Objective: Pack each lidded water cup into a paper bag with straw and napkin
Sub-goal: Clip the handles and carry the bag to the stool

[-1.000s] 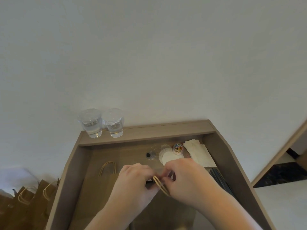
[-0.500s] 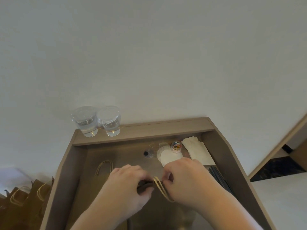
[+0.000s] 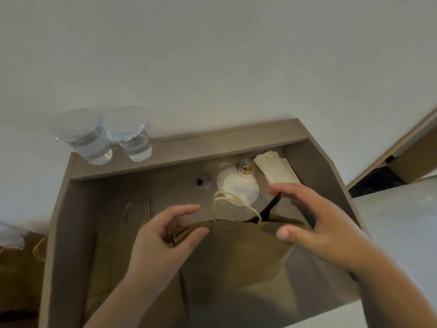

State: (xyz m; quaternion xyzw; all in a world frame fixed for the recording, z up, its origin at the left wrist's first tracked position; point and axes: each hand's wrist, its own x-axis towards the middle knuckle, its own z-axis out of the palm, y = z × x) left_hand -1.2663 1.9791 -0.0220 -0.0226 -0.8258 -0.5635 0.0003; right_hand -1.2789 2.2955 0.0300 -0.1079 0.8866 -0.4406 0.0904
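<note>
Left hand (image 3: 163, 235): pinches the paper bag (image 3: 236, 252) at its left rim.
Right hand (image 3: 316, 221): fingers spread and relaxed, thumb on the bag's right rim.
Paper bag: upright in the wooden tray (image 3: 71, 233), between both hands.
Lidded water cups (image 3: 82, 136): two, side by side on the tray's back ledge, left.
Napkins (image 3: 276, 169): tray's back right corner.

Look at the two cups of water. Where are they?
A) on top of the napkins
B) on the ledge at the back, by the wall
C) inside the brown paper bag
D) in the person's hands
B: the left cup and the right cup stand side by side on the back ledge by the wall, while the left hand grips the paper bag.
</note>
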